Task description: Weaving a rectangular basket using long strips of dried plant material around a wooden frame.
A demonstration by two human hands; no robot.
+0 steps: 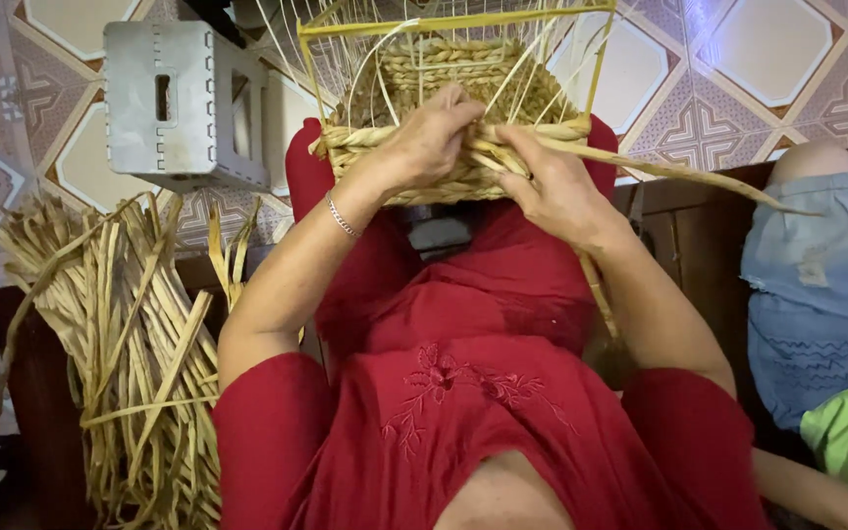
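Am bracing half-woven basket (444, 118) on my knees, against lap, for steady weaving. My left hand (429, 137) fingers pinching braided rim; my right hand (552, 186) fingers clamping loose straw strand (679, 175), keeping tension. Spare straw bundle (120, 344) lying left, within reach.

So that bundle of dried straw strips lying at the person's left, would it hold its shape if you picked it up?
Probably not. The bundle of dried strips looks floppy: the long flat strands bend and splay loosely, so it would likely sag and shed pieces. It seems light for its bulk, being thin and dry. The strands may crease rather than snap, since those in the half-woven basket curve tightly around the frame.
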